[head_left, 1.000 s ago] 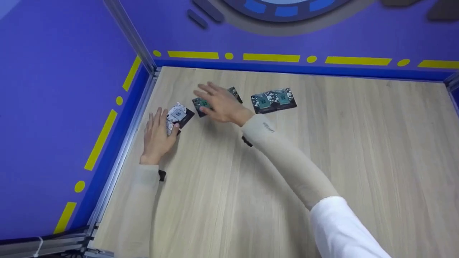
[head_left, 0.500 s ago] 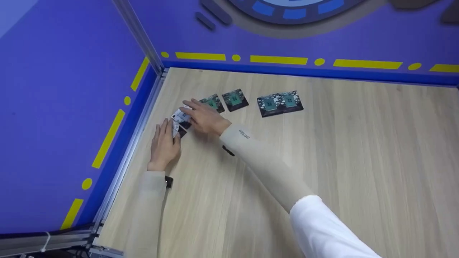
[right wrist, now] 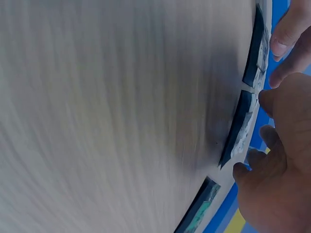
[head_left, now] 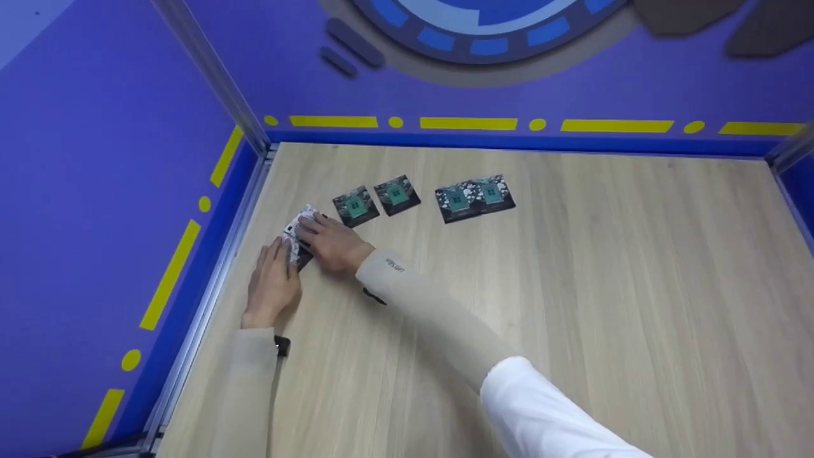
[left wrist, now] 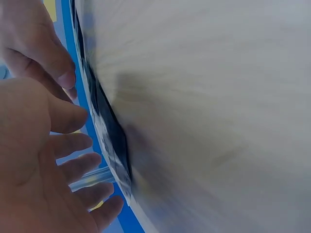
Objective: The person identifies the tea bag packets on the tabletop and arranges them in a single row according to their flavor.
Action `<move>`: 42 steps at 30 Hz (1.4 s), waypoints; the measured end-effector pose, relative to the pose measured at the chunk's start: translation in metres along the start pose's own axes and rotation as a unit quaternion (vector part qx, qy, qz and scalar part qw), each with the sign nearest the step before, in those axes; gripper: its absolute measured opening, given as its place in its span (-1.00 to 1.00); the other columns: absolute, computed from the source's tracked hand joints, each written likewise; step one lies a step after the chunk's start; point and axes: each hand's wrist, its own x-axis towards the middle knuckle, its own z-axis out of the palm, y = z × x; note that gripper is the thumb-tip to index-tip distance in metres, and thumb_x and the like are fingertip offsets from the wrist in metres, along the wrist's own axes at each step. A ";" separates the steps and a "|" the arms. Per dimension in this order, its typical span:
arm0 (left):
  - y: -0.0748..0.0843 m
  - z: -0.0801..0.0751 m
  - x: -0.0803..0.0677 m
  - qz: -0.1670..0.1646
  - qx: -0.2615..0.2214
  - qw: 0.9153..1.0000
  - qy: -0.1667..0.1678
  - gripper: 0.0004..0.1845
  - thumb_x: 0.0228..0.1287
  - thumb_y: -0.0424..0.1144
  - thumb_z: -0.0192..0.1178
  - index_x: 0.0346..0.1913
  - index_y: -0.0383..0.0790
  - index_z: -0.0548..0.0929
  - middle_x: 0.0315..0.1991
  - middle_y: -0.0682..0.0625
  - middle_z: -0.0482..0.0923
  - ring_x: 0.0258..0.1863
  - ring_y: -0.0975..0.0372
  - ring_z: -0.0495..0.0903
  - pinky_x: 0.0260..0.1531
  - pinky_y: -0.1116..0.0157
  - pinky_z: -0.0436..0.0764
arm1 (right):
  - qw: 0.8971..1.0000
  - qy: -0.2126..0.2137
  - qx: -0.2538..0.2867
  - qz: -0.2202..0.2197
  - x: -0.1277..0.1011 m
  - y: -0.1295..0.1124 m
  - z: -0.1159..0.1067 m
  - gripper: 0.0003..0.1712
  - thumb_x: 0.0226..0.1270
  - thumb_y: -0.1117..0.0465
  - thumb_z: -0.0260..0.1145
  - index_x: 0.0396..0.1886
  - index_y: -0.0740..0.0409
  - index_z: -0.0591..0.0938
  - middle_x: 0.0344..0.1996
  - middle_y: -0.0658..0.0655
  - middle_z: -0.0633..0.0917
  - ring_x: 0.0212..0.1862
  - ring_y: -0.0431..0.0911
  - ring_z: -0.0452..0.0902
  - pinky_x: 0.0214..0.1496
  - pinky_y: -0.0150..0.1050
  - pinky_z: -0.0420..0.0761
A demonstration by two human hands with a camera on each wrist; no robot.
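Note:
Two flat square tiles with white printed pictures and dark edges lie end to end at the table's left side. My left hand rests with extended fingers on the nearer white tile, covering much of it. On the farther white tile lie the fingers of my right hand. In the right wrist view a narrow gap shows between the nearer tile and the farther tile. Both hands meet closely over the tiles in the left wrist view, the right hand beyond the left hand.
Just right of the hands are two green-pictured tiles, a left one and a right one, slightly apart. Farther right, two black-and-white tiles with green centres sit side by side. Blue panels border the wooden table left and back.
My right hand has moved left from over the green-pictured tiles onto the farther white tile, uncovering the green ones. The left hand stays at the nearer white tile. The head view has shifted slightly.

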 end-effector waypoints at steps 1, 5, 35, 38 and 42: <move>0.000 0.001 0.000 0.000 0.000 1.000 -0.002 -0.41 0.61 -0.32 -0.01 0.58 -0.51 0.29 0.63 -0.44 0.16 0.59 -0.45 0.11 0.60 -0.32 0.15 | 1.000 -0.003 -0.006 0.001 0.000 0.000 0.001 -0.36 0.80 0.15 -0.15 0.76 -0.07 0.14 0.75 0.01 0.10 0.76 0.02 -0.10 0.79 -0.13 -0.01; 0.000 0.004 0.001 -0.007 0.002 1.000 -0.010 -0.39 0.61 -0.32 0.02 0.59 -0.50 0.28 0.64 -0.41 0.16 0.60 -0.41 0.12 0.60 -0.29 0.17 | 1.000 -0.015 -0.011 0.002 0.001 0.003 0.006 -0.35 0.77 0.18 -0.13 0.76 -0.06 0.15 0.75 0.05 0.09 0.76 0.04 -0.09 0.79 -0.12 -0.01; -0.001 0.000 0.009 -0.021 0.009 0.999 -0.035 -0.48 0.60 -0.35 -0.02 0.52 -0.45 0.43 0.58 -0.39 0.29 0.56 -0.27 0.30 0.57 -0.20 0.31 | 0.998 -0.054 -0.011 0.004 -0.019 0.000 -0.001 -0.34 0.75 0.23 -0.08 0.75 0.00 0.17 0.75 0.06 0.10 0.75 0.01 -0.03 0.75 -0.16 0.08; -0.001 0.000 0.010 -0.014 0.009 0.999 -0.032 -0.49 0.60 -0.36 -0.02 0.50 -0.47 0.44 0.56 -0.40 0.31 0.55 -0.27 0.32 0.58 -0.18 0.30 | 0.998 -0.057 0.000 0.009 -0.024 0.001 -0.003 -0.36 0.76 0.21 -0.05 0.74 -0.02 0.20 0.75 0.05 0.12 0.75 -0.01 -0.01 0.74 -0.16 0.10; 0.002 0.000 0.010 0.000 0.008 1.000 -0.013 -0.52 0.56 -0.39 0.02 0.44 -0.51 0.50 0.50 -0.44 0.38 0.49 -0.29 0.39 0.53 -0.19 0.36 | 0.998 -0.069 0.007 0.011 -0.032 0.003 -0.005 -0.37 0.77 0.21 -0.06 0.73 -0.01 0.21 0.75 0.05 0.12 0.75 0.00 -0.01 0.74 -0.16 0.11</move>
